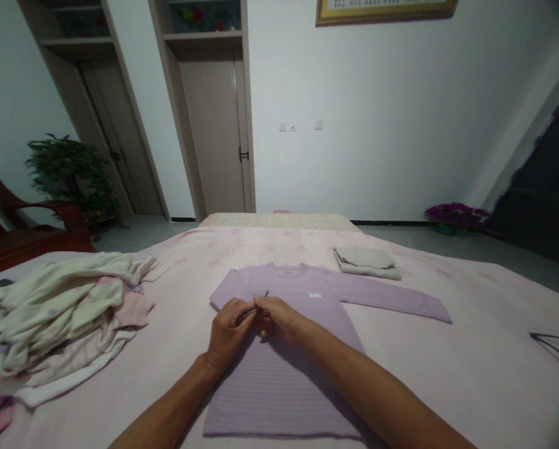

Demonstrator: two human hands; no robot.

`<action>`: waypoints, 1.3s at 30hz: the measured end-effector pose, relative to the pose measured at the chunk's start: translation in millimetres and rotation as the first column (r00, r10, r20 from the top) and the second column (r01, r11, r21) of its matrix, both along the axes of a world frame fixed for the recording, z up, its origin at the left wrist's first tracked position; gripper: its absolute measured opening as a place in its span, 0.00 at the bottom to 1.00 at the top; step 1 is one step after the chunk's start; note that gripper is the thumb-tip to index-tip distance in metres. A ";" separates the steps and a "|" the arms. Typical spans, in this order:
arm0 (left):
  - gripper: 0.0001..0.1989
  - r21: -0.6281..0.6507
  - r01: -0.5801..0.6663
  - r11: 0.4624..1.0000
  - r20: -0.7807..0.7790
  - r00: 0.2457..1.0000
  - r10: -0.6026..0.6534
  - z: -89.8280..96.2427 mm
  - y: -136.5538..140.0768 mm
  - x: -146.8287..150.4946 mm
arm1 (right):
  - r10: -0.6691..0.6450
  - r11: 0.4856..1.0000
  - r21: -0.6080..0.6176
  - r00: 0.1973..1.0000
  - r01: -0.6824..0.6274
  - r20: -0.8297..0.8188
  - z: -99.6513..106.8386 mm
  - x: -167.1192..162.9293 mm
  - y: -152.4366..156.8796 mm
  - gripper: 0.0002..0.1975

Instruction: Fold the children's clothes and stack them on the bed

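Note:
A lilac ribbed long-sleeved top (284, 399) lies flat on the bed, with a small white print on its chest. Its right-side sleeve stretches outward, while little of the other sleeve shows past the shoulder. Over the upper chest, my left hand (230, 327) and my right hand (279, 315) meet with fingers closed. Between them runs a thin dark object (246, 313), its narrow tip poking up past my right fingertips. What kind of thing it is cannot be made out, as the fingers cover most of it.
A heap of cream and pink clothes (68, 312) lies at the left on the pink bedsheet (167, 374). Beyond the extended sleeve is a folded grey-beige cloth (368, 262). A black wire-like object (553, 343) rests at the right edge. A wooden chair (36, 231) stands at far left.

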State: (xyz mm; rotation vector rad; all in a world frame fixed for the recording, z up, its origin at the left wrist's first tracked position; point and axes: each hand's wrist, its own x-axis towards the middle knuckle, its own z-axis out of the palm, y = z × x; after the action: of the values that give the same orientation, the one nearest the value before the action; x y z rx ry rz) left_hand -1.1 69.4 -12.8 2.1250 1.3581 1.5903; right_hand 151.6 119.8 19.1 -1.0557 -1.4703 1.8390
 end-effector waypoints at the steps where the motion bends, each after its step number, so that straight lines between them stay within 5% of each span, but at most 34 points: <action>1: 0.09 -0.019 0.025 1.000 -0.004 1.000 -0.025 1.5 -0.9 -0.1 | -0.056 0.998 -0.017 0.998 0.056 -0.003 -0.2 -5.0 1.5 0.16; 6: 0.10 -0.237 -0.038 0.971 -0.128 0.992 0.007 16.6 -16.4 -19.1 | -0.284 0.956 0.061 0.958 0.286 -0.045 10.2 -4.1 15.3 0.05; 12: 0.11 -0.520 -0.319 0.792 -0.402 0.910 0.103 26.1 -58.2 -51.2 | -0.400 0.900 0.138 0.909 0.414 -0.118 44.3 31.8 41.5 0.09; 21: 0.07 -0.542 -0.408 0.735 -0.548 0.834 0.059 23.9 -76.9 -32.8 | -0.466 0.861 0.145 0.871 0.487 -0.157 63.3 58.9 65.8 0.09; 32: 0.06 -0.662 -0.155 0.734 -0.281 0.958 -0.051 54.9 -69.7 7.8 | -0.532 0.795 0.218 0.823 0.566 -0.199 87.6 103.0 81.2 0.14; 39: 0.08 -0.696 0.009 0.718 -0.217 0.951 -0.222 45.6 -64.6 40.2 | -0.552 0.760 0.286 0.812 0.584 -0.189 103.5 127.4 79.3 0.16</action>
State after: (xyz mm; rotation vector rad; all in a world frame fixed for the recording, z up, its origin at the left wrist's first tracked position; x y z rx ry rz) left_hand 39.1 4.8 32.8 1.9228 1.5341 0.5596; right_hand 279.0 199.0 122.6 -1.0756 -1.1693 1.1421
